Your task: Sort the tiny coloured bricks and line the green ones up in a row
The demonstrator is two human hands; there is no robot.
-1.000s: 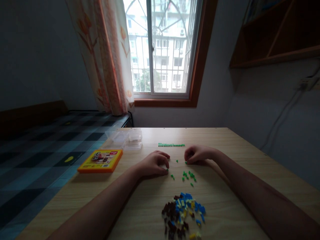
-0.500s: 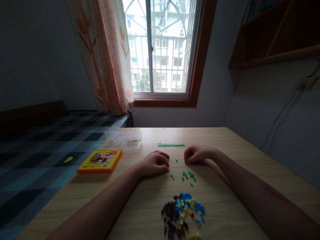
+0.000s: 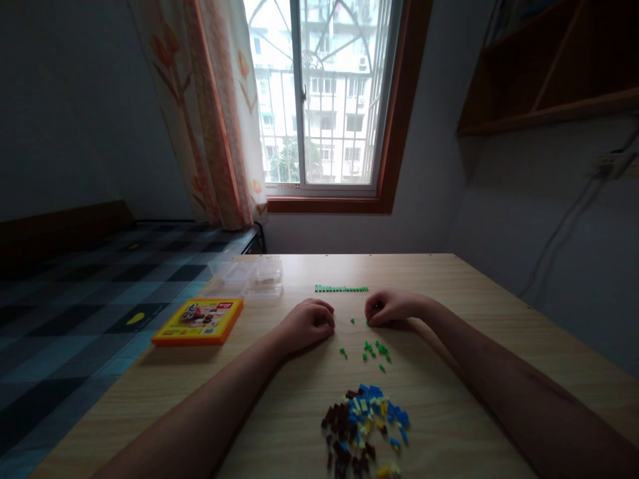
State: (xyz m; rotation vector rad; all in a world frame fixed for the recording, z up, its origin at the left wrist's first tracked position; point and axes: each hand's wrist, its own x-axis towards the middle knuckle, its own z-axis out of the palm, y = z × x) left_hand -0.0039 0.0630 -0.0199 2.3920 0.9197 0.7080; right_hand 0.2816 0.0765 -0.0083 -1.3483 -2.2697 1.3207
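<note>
far left of you: bed (image 3: 30, 346), checked cover, running alongside the surface (image 3: 279, 432). box (image 3: 200, 321), yellow top with orange sides, lies flat near the surface's left edge. curtain (image 3: 219, 120) hangs beyond it, floral. clear tray (image 3: 265, 290) sits just behind the box, well out from your arm.

your left hand (image 3: 305, 326) is down on the surface, right of the box. fingers curled in, tips close to the thumb. can't tell if anything's between them. window (image 3: 339, 100) is straight ahead, past the surface's far edge.

green row (image 3: 341, 289) is laid out beyond your hands, small parts side by side. two loose green bits (image 3: 342, 350) sit near your left fingers, and a lone bit (image 3: 352, 320) is in the gap between your hands. mixed pile (image 3: 363, 422) is closest to you: brown on the left, blue, yellow and cream on the right. green cluster (image 3: 378, 350) sits between pile and right hand.

your right hand (image 3: 369, 322): thumb and index pinched nearly closed on a green piece (image 3: 368, 324), only a sliver showing, low at the surface. shelf (image 3: 549, 110) is up on the right wall, socket (image 3: 612, 163) below it.
</note>
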